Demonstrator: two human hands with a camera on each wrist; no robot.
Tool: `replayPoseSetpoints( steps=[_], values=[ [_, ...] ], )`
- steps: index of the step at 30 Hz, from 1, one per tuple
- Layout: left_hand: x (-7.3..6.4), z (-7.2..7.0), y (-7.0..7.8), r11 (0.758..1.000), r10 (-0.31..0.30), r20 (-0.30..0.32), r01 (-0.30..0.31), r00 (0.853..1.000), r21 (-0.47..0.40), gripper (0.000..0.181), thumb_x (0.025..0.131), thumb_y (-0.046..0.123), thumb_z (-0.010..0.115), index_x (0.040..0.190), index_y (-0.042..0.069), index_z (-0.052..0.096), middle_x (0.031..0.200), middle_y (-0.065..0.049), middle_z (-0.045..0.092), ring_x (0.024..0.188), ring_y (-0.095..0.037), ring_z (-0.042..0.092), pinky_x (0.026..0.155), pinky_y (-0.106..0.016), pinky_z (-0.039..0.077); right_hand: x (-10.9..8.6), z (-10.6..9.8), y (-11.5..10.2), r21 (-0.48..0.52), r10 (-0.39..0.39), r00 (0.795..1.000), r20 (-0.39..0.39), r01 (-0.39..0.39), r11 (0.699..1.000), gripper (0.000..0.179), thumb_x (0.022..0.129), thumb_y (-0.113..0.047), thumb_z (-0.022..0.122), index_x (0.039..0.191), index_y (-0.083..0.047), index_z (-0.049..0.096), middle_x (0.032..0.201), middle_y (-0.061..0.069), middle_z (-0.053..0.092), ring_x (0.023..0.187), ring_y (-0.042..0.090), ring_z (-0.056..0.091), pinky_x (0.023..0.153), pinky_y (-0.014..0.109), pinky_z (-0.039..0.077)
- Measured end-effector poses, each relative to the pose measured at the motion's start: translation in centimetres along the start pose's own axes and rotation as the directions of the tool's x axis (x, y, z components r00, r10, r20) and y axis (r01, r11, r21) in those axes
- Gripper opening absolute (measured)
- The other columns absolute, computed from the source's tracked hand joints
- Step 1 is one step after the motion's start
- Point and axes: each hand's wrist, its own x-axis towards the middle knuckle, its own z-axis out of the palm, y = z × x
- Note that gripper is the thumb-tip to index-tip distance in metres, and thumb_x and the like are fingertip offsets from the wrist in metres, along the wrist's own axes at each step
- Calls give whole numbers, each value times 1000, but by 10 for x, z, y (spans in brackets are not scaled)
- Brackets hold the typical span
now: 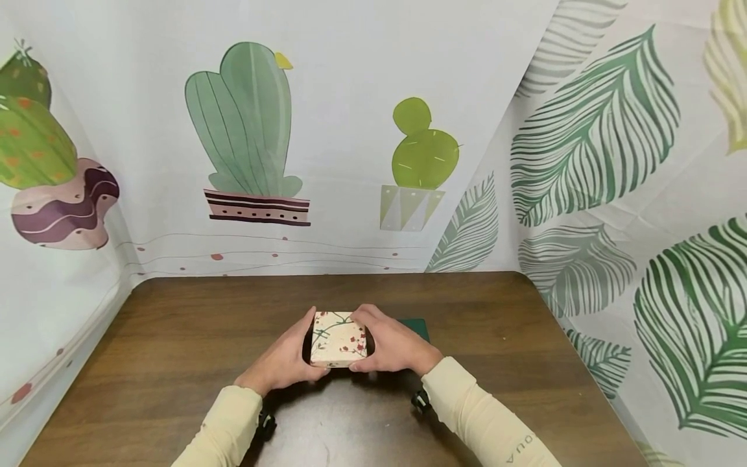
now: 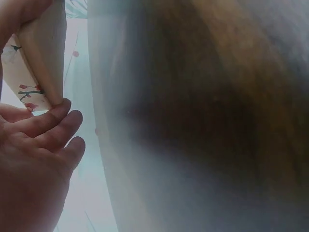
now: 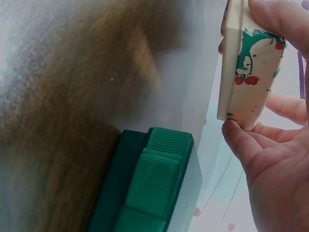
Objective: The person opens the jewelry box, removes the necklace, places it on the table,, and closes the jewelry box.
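Both hands hold a small cream box (image 1: 339, 338) printed with dark green branches and red blossoms, one hand at each side. My left hand (image 1: 294, 352) grips its left side, with the thumb at the near edge and fingers at the far edge. On the opposite side my right hand (image 1: 390, 340) pinches it the same way. In the right wrist view the cream box (image 3: 256, 72) is raised off the table, its printed side wall showing. The left wrist view has only part of the box (image 2: 46, 53), at the upper left beside the fingers.
A dark green item (image 1: 415, 327) lies on the brown wooden table (image 1: 192, 324) behind my right hand. Up close, its green top (image 3: 161, 169) has ribbed blocks. A white curtain (image 1: 344, 130) with cactus and leaf prints hangs behind the table and at both sides.
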Motion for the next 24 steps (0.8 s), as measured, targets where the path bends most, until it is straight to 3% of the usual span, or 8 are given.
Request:
replayPoseSetpoints(
  steps=[8, 15, 24],
  values=[
    [0, -4, 4, 1000, -24, 4, 24, 1000, -9, 125, 73, 34, 93, 165, 0, 15, 160, -19, 41, 126, -22, 53, 111, -45, 45, 0, -3, -2, 7, 5, 1000, -10, -5, 1000, 82, 78, -42, 89, 145, -11, 53, 142, 2, 51, 112, 11, 58, 99, 28, 52],
    [-1, -7, 7, 1000, -11, -14, 11, 1000, -12, 123, 73, 36, 93, 164, 1, 18, 158, -19, 43, 130, -24, 54, 112, -48, 45, 0, -8, -5, 3, 4, 1000, -10, -4, 1000, 83, 78, -41, 90, 146, -11, 52, 145, 2, 50, 115, 12, 58, 101, 29, 52],
    [-2, -12, 11, 999, 28, -41, -29, 999, -31, 118, 69, 32, 95, 161, 5, 26, 146, -15, 50, 119, -21, 56, 105, -45, 49, 1, -15, -10, 5, -8, 1000, -11, 8, 1000, 85, 78, -41, 90, 147, -10, 52, 146, 3, 50, 114, 13, 58, 98, 29, 52]
  ],
)
